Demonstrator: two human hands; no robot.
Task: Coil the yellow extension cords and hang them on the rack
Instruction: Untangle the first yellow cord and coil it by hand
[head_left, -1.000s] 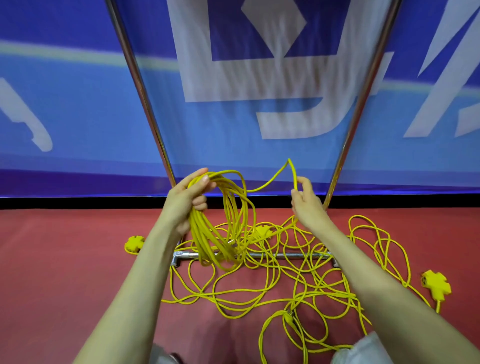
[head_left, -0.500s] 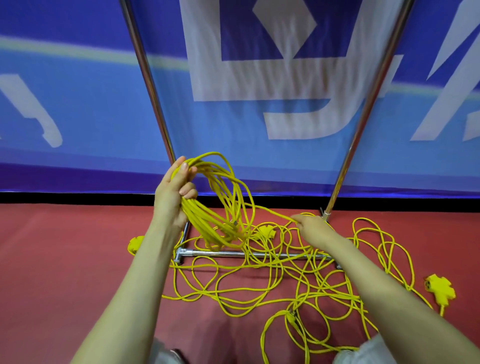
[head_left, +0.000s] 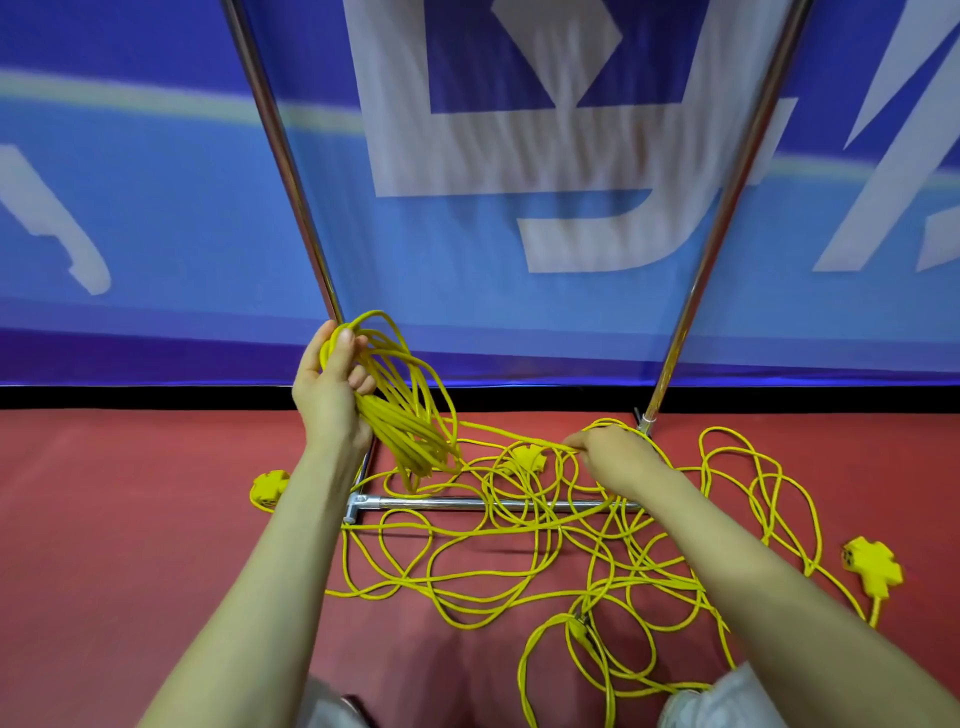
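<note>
- Socket block (head_left: 267, 488): yellow, lying on the red floor (head_left: 130, 519) just left of the rack (head_left: 467, 502) base.
- Left hand (head_left: 330, 395): raised, with fingers and thumb curled tightly round the top of the coil (head_left: 410, 431).
- Coil: many thin yellow loops bunched together, hanging from that hand above the rack's base bar.
- Strand (head_left: 509, 434): a single line running from the coil to the right hand (head_left: 618, 457).
- Right hand: low beside the right upright, fingertips pinched narrowly on the strand.
- Yellow extension cords (head_left: 519, 566): a loose tangle on the floor, lying across and in front of the base bar.
</note>
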